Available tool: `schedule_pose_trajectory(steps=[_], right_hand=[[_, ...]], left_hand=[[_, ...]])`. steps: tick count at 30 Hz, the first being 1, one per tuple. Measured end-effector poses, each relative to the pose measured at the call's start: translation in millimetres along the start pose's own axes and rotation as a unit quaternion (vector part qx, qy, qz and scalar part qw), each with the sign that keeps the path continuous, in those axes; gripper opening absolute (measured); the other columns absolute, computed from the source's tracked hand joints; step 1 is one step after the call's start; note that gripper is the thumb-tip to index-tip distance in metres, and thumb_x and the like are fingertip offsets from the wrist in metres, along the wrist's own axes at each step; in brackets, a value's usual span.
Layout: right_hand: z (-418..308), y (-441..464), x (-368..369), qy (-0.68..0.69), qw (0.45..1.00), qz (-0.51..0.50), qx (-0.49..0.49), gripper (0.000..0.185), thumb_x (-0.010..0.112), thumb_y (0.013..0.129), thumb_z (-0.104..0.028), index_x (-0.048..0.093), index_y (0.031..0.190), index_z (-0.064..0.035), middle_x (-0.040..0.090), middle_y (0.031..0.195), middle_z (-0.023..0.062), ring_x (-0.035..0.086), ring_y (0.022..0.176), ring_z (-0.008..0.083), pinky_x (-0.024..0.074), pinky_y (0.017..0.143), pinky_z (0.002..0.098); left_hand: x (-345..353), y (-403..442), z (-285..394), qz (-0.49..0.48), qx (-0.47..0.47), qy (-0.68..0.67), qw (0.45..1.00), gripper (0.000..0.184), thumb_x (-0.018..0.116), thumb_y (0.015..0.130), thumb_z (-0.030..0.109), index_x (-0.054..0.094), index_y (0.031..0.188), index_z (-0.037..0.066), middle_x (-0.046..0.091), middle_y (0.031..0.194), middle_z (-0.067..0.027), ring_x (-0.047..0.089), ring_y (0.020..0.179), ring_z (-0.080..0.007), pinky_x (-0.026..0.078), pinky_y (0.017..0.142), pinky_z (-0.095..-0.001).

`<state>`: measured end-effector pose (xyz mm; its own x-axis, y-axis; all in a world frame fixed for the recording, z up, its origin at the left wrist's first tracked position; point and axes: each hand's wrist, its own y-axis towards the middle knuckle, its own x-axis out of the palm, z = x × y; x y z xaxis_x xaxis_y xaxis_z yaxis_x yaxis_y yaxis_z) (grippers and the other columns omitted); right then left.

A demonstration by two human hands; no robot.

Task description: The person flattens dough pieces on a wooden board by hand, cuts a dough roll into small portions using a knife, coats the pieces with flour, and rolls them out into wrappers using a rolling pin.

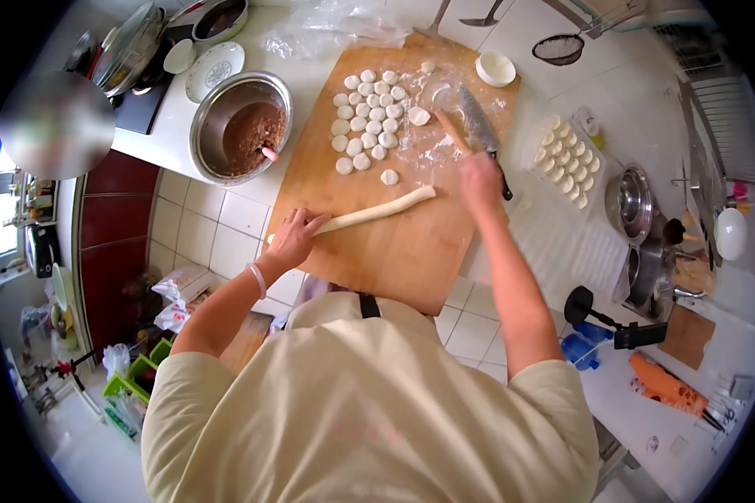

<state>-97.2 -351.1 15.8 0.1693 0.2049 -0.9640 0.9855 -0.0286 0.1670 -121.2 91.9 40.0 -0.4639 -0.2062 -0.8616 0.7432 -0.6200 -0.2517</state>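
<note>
A long dough rope lies slanted across the wooden board. My left hand rests on its left end, fingers spread over the dough. My right hand is blurred by motion, at the board's right side, beside the handle of a knife and the near end of a wooden rolling pin; what its fingers hold, if anything, cannot be made out. Several small dough pieces sit in rows on the board, with a lone one nearer the rope. A flattened round lies on scattered flour.
A steel bowl of brown filling stands left of the board. A small white bowl is at its top right corner. Shaped dumplings stand on a tray to the right, near steel bowls. A black stand is at lower right.
</note>
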Motion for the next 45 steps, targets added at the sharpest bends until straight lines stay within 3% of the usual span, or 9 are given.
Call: schedule_pose_trajectory(steps=[2,5,11,16,20,22,28,31,45], right_hand=[[26.7,31.0,-12.2,-0.033,0.984,0.019,0.174,0.036,0.067,0.087,-0.014,0.065,0.122,-0.0114,0.065,0.107,0.0189,0.064,0.096,0.0357,0.0529,0.085,0.0473],[50.0,44.1,1.5,-0.009,0.973,-0.076,0.217,0.045,0.068,0.087,-0.019,0.060,0.131,-0.0109,0.065,0.111,0.0215,0.065,0.096,0.0377,0.0527,0.089,0.0479],[38.8,32.1,-13.6,0.043,0.980,-0.012,0.195,0.050,0.067,0.081,-0.017,0.061,0.130,-0.0091,0.063,0.108,0.0231,0.063,0.096,0.0411,0.0527,0.087,0.0484],[18.6,5.3,-31.4,0.090,0.970,0.061,0.216,0.047,0.064,0.079,-0.014,0.062,0.125,-0.0056,0.060,0.098,0.0220,0.064,0.092,0.0419,0.0532,0.083,0.0475],[-37.4,-62.2,-42.3,0.272,0.934,0.187,0.136,0.038,0.063,0.087,-0.017,0.060,0.122,-0.0012,0.064,0.100,0.0260,0.065,0.089,0.0424,0.0519,0.075,0.0494],[-74.4,-96.3,-55.0,0.302,0.915,0.060,0.263,0.037,0.061,0.093,-0.022,0.057,0.122,0.0009,0.067,0.092,0.0253,0.065,0.083,0.0442,0.0509,0.070,0.0522],[-89.3,-147.3,-20.9,0.166,0.967,-0.043,0.188,0.028,0.054,0.098,-0.022,0.056,0.117,-0.0014,0.067,0.079,0.0246,0.065,0.075,0.0442,0.0526,0.068,0.0537],[-96.5,-140.1,-38.7,0.140,0.961,-0.096,0.217,0.019,0.053,0.098,-0.021,0.056,0.103,-0.0028,0.067,0.076,0.0241,0.067,0.074,0.0418,0.0541,0.068,0.0527],[-101.4,-119.3,-44.2,0.082,0.961,-0.148,0.218,0.014,0.046,0.096,-0.013,0.053,0.097,-0.0010,0.068,0.077,0.0245,0.070,0.075,0.0414,0.0562,0.065,0.0510]], left_hand=[[3.4,-16.1,-2.4,0.007,0.004,-0.006,1.000,0.060,0.060,0.081,-0.001,0.057,0.137,0.019,0.056,0.113,-0.0127,0.054,0.110,-0.0332,0.048,0.095,-0.0434],[-2.6,-21.3,8.4,-0.004,-0.021,-0.022,1.000,0.060,0.064,0.079,0.002,0.057,0.137,0.018,0.056,0.114,-0.0132,0.054,0.110,-0.0339,0.049,0.095,-0.0434],[20.0,65.0,57.8,0.079,0.120,-0.097,0.985,0.065,0.072,0.077,0.012,0.053,0.139,0.017,0.055,0.117,-0.0129,0.054,0.111,-0.0352,0.048,0.095,-0.0446],[36.0,127.0,103.7,0.066,0.124,-0.103,0.985,0.052,0.070,0.080,0.012,0.055,0.130,0.011,0.056,0.117,-0.0136,0.053,0.113,-0.0358,0.048,0.094,-0.0444],[65.5,156.5,106.3,0.045,0.158,-0.124,0.979,0.048,0.070,0.081,0.015,0.056,0.127,0.010,0.056,0.117,-0.0137,0.053,0.113,-0.0363,0.047,0.095,-0.0445],[70.4,166.7,105.8,0.082,0.191,-0.099,0.973,0.051,0.073,0.081,0.020,0.056,0.127,0.011,0.057,0.117,-0.0142,0.053,0.113,-0.0367,0.047,0.095,-0.0443],[23.2,153.6,117.5,0.200,0.134,-0.035,0.970,0.045,0.074,0.081,0.028,0.060,0.119,0.009,0.058,0.117,-0.0151,0.054,0.111,-0.0375,0.046,0.094,-0.0442],[37.6,161.3,117.9,0.117,0.172,-0.119,0.971,0.037,0.073,0.083,0.025,0.062,0.112,0.006,0.060,0.111,-0.0153,0.057,0.106,-0.0368,0.048,0.091,-0.0449],[60.7,170.2,121.3,0.144,0.134,-0.162,0.967,0.019,0.065,0.087,0.015,0.064,0.101,0.002,0.065,0.095,-0.0169,0.062,0.090,-0.0363,0.051,0.079,-0.0446]])
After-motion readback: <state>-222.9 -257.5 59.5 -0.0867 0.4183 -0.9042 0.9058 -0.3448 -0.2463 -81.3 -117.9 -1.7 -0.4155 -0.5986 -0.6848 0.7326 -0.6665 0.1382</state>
